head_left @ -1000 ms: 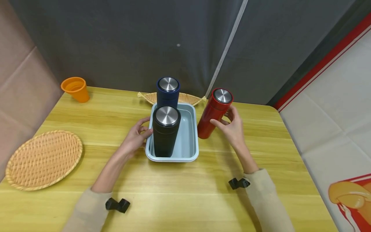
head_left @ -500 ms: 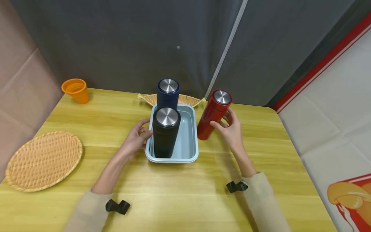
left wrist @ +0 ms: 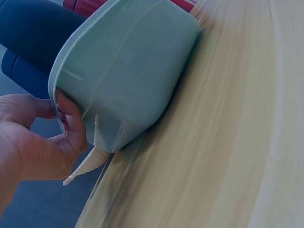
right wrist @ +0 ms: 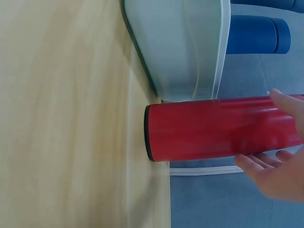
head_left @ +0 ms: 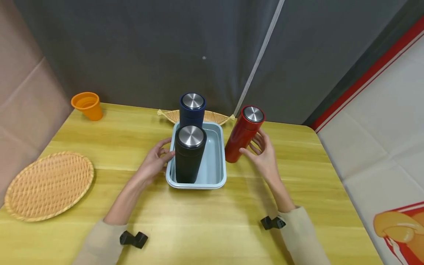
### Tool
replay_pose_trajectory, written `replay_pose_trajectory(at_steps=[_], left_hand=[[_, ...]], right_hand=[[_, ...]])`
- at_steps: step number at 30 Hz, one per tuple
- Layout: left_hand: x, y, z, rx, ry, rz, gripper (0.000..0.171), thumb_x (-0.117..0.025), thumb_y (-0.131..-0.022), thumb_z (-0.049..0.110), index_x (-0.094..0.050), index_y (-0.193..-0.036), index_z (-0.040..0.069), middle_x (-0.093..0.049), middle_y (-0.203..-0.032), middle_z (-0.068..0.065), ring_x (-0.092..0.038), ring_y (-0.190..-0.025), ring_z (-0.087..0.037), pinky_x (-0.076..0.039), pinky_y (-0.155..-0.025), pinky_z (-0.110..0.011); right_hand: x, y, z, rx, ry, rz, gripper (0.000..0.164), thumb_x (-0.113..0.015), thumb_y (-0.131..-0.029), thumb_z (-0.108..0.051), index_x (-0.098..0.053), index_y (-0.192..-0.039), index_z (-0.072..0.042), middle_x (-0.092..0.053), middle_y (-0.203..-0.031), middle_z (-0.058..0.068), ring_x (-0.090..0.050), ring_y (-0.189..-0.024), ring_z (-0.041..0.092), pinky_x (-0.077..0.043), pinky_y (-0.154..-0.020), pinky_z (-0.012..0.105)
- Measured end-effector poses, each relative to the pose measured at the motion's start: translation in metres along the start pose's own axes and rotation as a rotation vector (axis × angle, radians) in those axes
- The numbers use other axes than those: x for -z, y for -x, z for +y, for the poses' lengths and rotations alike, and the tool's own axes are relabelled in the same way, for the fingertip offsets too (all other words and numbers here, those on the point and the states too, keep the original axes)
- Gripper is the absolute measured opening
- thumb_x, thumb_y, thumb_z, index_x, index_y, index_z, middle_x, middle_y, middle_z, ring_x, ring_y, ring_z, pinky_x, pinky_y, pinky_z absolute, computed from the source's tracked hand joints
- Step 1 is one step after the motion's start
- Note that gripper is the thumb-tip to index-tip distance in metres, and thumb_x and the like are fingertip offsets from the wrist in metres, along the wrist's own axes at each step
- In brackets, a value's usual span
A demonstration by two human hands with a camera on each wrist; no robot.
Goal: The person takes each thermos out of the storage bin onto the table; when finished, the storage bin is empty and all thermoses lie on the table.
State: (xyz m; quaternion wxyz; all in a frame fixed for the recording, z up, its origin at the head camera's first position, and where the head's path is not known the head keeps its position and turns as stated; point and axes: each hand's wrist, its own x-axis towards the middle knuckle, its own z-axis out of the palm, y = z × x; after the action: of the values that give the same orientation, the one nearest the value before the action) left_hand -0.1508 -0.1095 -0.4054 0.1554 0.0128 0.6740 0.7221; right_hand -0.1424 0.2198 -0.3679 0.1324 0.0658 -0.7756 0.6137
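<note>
In the head view a light-blue plastic tub (head_left: 215, 184) stands on the wooden table. A black thermos flask (head_left: 188, 165) stands inside it. Just behind that rises a navy-blue flask (head_left: 192, 114), its base hidden. At the tub's left rim, my left hand (head_left: 153, 160) grips the edge, its fingers curled at the rim in the left wrist view. A red thermos flask (head_left: 240, 140) stands upright on the table beside the tub's right wall. Around it my right hand (head_left: 265, 156) is spread loosely, thumb at one side and fingertips at the other. Every flask has a silver lid top.
A woven oval tray (head_left: 49, 186) lies at the table's left. An orange cup (head_left: 88, 106) stands in the far left corner. Behind the tub is a boat-shaped woven basket (head_left: 215, 117), partly hidden. A dark curtain (head_left: 132, 55) closes the back.
My right hand's thumb has slid lower on the red flask and its fingers have loosened. The flask stays put. My left hand keeps its place on the tub's rim.
</note>
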Motion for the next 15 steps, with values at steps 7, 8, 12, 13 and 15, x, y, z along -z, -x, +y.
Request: replay_pose_trajectory(at_steps=[7,8,12,13,15], left_hand=[[-0.001,0.002,-0.004,0.002,0.008,0.004,0.054,-0.050,-0.100,0.007,-0.029,-0.150,0.009,-0.053,-0.096,-0.010,-0.059,-0.074,-0.014,-0.057,-0.061,-0.032],[-0.001,0.002,-0.004,0.001,0.010,0.004,0.054,-0.050,-0.100,0.007,-0.029,-0.150,0.010,-0.053,-0.096,-0.010,-0.059,-0.074,-0.014,-0.057,-0.061,-0.032],[-0.001,0.000,-0.003,0.000,0.012,0.009,0.054,-0.050,-0.100,0.007,-0.029,-0.150,0.011,-0.053,-0.096,-0.010,-0.060,-0.074,-0.014,-0.056,-0.060,-0.032],[-0.001,0.000,-0.003,-0.002,0.009,0.007,0.055,-0.050,-0.100,0.007,-0.029,-0.150,0.011,-0.053,-0.096,-0.010,-0.060,-0.074,-0.014,-0.056,-0.060,-0.032],[0.000,-0.001,-0.002,-0.001,0.009,0.010,0.054,-0.050,-0.100,0.007,-0.029,-0.150,0.011,-0.054,-0.097,-0.010,-0.060,-0.074,-0.015,-0.056,-0.059,-0.032]], right_hand=[[0.001,0.018,0.002,-0.005,0.006,0.008,0.081,-0.075,-0.078,0.010,-0.032,-0.146,-0.001,-0.046,-0.141,0.020,-0.046,-0.127,0.031,-0.039,-0.105,0.045],[0.002,0.019,0.002,-0.003,0.007,0.006,0.081,-0.074,-0.078,0.010,-0.032,-0.147,-0.001,-0.046,-0.141,0.020,-0.046,-0.128,0.031,-0.038,-0.106,0.046],[0.003,0.025,0.001,0.002,0.020,-0.015,0.080,-0.074,-0.080,0.009,-0.032,-0.147,-0.001,-0.045,-0.143,0.017,-0.045,-0.129,0.030,-0.036,-0.107,0.046],[0.003,0.026,0.001,0.001,0.025,-0.020,0.080,-0.074,-0.080,0.008,-0.031,-0.147,-0.001,-0.045,-0.143,0.017,-0.045,-0.129,0.030,-0.036,-0.107,0.045],[0.003,0.028,-0.001,0.002,0.033,-0.022,0.078,-0.074,-0.080,0.007,-0.032,-0.146,-0.001,-0.045,-0.143,0.016,-0.045,-0.129,0.030,-0.037,-0.107,0.044]])
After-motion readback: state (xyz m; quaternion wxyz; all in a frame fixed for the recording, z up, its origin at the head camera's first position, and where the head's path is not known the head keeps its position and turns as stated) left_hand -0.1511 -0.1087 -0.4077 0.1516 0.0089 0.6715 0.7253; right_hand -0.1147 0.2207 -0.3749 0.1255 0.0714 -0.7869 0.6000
